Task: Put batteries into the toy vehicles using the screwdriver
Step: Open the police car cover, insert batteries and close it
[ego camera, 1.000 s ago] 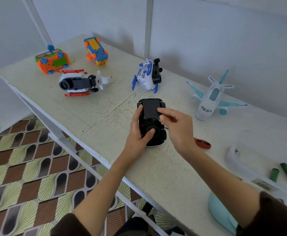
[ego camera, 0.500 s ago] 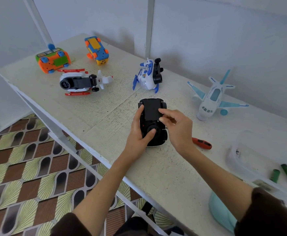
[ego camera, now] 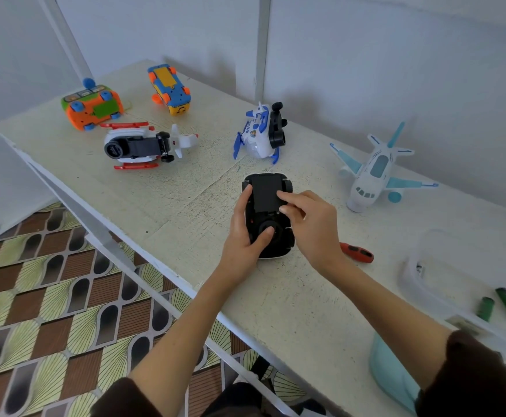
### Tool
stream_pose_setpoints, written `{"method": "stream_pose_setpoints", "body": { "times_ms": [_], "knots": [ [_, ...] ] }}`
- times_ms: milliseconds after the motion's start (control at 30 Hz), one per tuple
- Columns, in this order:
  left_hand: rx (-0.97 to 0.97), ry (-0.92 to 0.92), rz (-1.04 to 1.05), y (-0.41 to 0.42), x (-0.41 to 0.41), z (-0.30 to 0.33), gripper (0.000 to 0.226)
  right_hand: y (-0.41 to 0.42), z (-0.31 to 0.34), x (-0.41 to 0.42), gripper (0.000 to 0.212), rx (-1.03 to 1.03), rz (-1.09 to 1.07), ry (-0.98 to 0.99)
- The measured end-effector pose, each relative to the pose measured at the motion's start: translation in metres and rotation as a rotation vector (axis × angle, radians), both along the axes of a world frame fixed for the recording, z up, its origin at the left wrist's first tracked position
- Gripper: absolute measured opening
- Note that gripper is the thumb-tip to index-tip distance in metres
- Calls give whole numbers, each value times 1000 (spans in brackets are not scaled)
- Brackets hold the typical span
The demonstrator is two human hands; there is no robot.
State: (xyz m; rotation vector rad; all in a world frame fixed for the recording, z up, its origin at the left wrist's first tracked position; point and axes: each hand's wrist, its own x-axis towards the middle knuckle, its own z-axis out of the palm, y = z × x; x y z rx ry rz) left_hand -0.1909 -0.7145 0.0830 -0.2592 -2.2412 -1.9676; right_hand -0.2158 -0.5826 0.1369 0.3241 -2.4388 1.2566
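- Black car point(ego camera: 266, 194) is laid upside down on the table point(ego camera: 161, 203), mid-table near the front edge.
- Car is gripped by the left hand point(ego camera: 244, 236): thumb pressed on the round underside part, fingers curled along the car's left side.
- Right hand point(ego camera: 311, 224) is rested on the car's right side; index finger is stretched onto the flat black cover, other fingers are curled. Whether anything is pinched cannot be told.
- Screwdriver point(ego camera: 357, 252), red handle, is lain on the table just right of the right wrist, unheld.
- Two green batteries point(ego camera: 498, 305) are seen far right, by a clear tub point(ego camera: 420, 275).
- White plane point(ego camera: 375, 173) is stood right of the car; helicopter point(ego camera: 143, 145), blue-white toy point(ego camera: 260, 133), orange car point(ego camera: 92, 106) and yellow car point(ego camera: 170, 88) are set behind, well apart.
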Motion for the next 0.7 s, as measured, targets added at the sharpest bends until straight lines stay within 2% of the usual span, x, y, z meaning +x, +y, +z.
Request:
{"method": "stream_pose_setpoints", "body": {
  "times_ms": [400,533,700],
  "knots": [
    [-15,-8,13,1,1,1,69,1,16,2,27,3,-36,-148],
    [-40,-13,21,0,0,1,69,-1,13,0,26,7,-34,-90],
    [-37,-3,2,-1,0,0,68,2,-1,-4,25,136,33,80]
  ]
}}
